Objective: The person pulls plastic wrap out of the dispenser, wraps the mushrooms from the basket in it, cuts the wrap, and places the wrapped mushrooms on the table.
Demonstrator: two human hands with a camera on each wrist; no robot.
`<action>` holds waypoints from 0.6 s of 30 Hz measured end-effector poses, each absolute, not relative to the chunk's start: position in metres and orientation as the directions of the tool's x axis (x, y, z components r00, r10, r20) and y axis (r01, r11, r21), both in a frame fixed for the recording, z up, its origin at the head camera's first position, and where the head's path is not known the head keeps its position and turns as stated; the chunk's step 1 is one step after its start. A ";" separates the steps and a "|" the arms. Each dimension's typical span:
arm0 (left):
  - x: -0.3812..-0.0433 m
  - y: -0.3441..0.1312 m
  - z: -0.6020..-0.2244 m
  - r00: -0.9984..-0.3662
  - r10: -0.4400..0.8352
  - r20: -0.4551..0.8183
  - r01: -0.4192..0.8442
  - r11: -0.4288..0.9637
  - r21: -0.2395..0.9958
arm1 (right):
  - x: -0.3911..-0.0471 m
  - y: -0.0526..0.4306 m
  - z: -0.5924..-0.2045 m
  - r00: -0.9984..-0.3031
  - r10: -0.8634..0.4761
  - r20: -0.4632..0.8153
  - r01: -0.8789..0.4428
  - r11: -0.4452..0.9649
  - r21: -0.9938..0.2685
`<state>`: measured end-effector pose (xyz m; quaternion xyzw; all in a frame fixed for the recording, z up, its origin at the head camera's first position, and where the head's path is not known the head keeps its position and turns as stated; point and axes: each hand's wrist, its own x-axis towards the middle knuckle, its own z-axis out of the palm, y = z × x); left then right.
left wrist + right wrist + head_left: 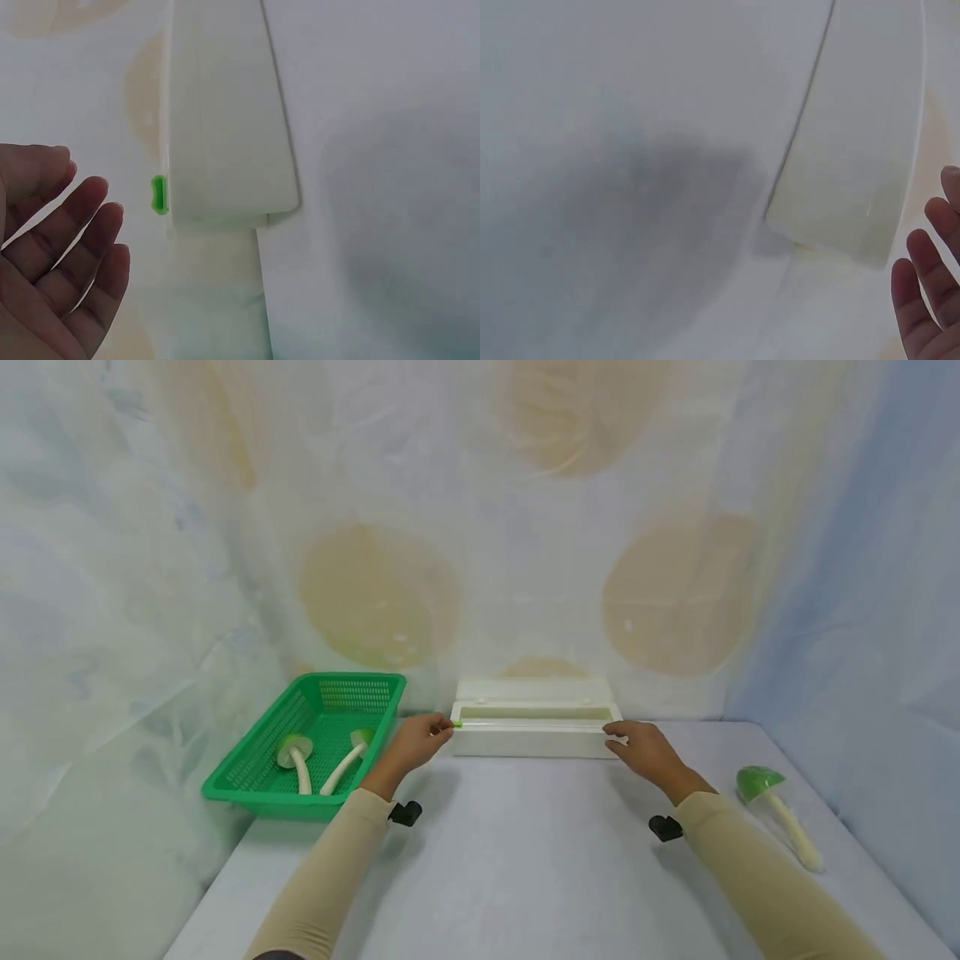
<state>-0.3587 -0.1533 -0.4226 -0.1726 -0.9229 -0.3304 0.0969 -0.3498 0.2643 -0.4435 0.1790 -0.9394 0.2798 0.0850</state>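
A long white cling film dispenser (536,743) stands at the back of the table with its lid (532,690) raised. A small green slide cutter (159,195) sits at the left end of its front edge. Beside that cutter is my left hand (417,742), its fingers loosely bent and nothing in its grasp; the left wrist view shows a gap between fingertips and cutter. My right hand (642,748) is at the dispenser's right end, fingers relaxed and holding nothing. In the right wrist view only part of that hand (934,292) shows, just off the white body.
To the left, a green plastic basket (300,797) holds two mushroom-shaped pieces (294,752) with green caps and white stems. Another such mushroom (783,818), apparently film-wrapped, lies at the right of the white table (525,860). Sheet walls (525,527) enclose the back and sides.
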 end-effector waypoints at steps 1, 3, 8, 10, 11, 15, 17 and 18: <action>-0.365 -0.151 -0.420 -0.922 0.262 0.284 0.382 0.730 0.566 | -0.352 0.267 -0.442 -0.924 -0.286 0.255 -0.379 0.783 -0.494; -0.378 -0.146 -0.417 -0.919 0.287 0.270 0.392 0.737 0.551 | -0.357 0.271 -0.438 -0.925 -0.287 0.251 -0.376 0.792 -0.482; -0.404 -0.140 -0.411 -0.929 0.328 0.169 0.367 0.767 0.527 | -0.371 0.273 -0.432 -0.931 -0.291 0.222 -0.363 0.814 -0.454; -0.413 -0.137 -0.413 -0.929 0.351 0.118 0.360 0.780 0.511 | -0.376 0.272 -0.432 -0.937 -0.296 0.186 -0.349 0.827 -0.441; -0.417 -0.136 -0.414 -0.924 0.370 0.098 0.367 0.785 0.500 | -0.379 0.271 -0.432 -0.941 -0.297 0.164 -0.339 0.833 -0.437; -0.431 -0.131 -0.421 -0.907 0.416 0.068 0.400 0.797 0.452 | -0.392 0.268 -0.436 -0.948 -0.304 0.094 -0.315 0.846 -0.431; -0.436 -0.128 -0.423 -0.903 0.424 0.072 0.411 0.800 0.437 | -0.398 0.267 -0.437 -0.947 -0.306 0.093 -0.314 0.835 -0.451; -0.439 -0.127 -0.423 -0.903 0.424 0.072 0.411 0.803 0.432 | -0.400 0.267 -0.437 -0.948 -0.305 0.097 -0.314 0.828 -0.464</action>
